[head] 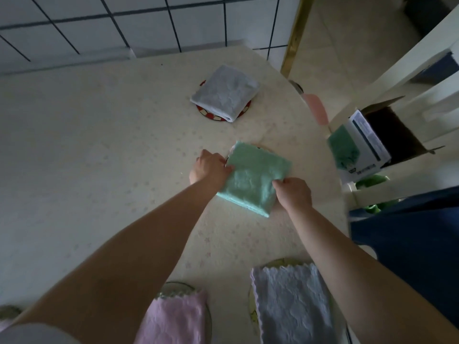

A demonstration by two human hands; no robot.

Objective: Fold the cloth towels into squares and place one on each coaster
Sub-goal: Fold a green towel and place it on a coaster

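Note:
A folded green towel (253, 178) lies mid-table over a coaster whose rim barely shows at its far edge (260, 147). My left hand (211, 167) pinches the towel's left edge. My right hand (293, 192) grips its right near corner. Farther back a folded white towel (224, 93) sits on a red-rimmed coaster (216, 117). Near me a folded pink towel (173, 319) covers a coaster (173, 285), and a pale blue towel (293, 301) covers another coaster (278, 261). At the bottom left corner another coaster's edge (8, 312) peeks out.
The table (87, 145) wears a cream flowered cloth; its curved right edge runs close to the green towel. A white chair (409, 70) at the right holds an open cardboard box (387, 130) with packaged items. A tiled wall (99, 21) stands behind the table.

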